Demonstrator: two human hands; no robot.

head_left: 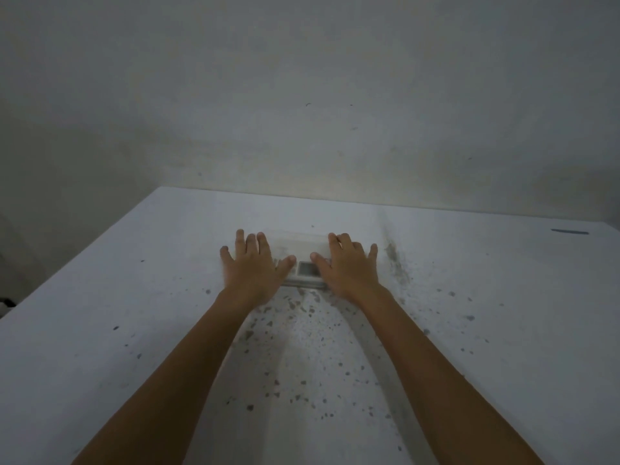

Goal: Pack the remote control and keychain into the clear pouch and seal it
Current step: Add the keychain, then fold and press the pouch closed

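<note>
A clear pouch (298,245) lies flat on the white speckled table (134,313), between my two hands. A white remote control (306,270) with a grey screen shows at the pouch's near edge; whether it is inside the pouch I cannot tell. My left hand (253,265) lies palm down on the pouch's left end, fingers spread. My right hand (345,266) lies palm down on the right end, fingers spread too. The keychain is not visible; the hands cover both ends.
A pale wall (302,95) rises right behind the table's far edge. A small dark flat strip (569,231) lies at the far right of the table. The table's left edge runs diagonally from the far corner toward me. Dark specks dot the surface.
</note>
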